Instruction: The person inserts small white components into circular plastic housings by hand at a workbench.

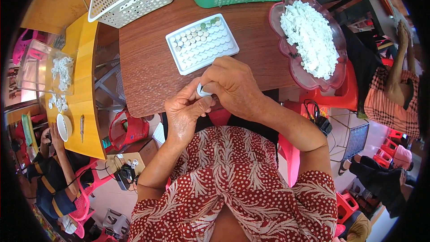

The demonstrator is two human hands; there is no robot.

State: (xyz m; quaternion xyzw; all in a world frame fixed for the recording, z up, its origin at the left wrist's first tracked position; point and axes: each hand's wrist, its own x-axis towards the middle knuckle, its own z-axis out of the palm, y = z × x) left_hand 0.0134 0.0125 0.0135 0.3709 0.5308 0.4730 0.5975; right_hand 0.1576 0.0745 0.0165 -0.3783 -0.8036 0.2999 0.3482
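Note:
Near the front edge of the brown table, my left hand (186, 107) pinches a small white plastic piece (200, 91). My right hand (235, 85) closes over the same piece from the right, its thumb and fingers pressed against it. Something dark shows at the piece between my fingers, too small to name. Just beyond my hands lies a white moulded tray (208, 53) with rows of round hollows. Small silvery discs (192, 35), like button cells, fill part of its far and left rows; a few look greenish.
A pink scalloped bowl (295, 69) heaped with small white pieces (313, 38) stands at right. A white basket (134, 11) and a green basket (224, 0) line the far edge. A yellow table (83, 85) is at left, where another person's hands (53, 136) rest near a white bowl (64, 127).

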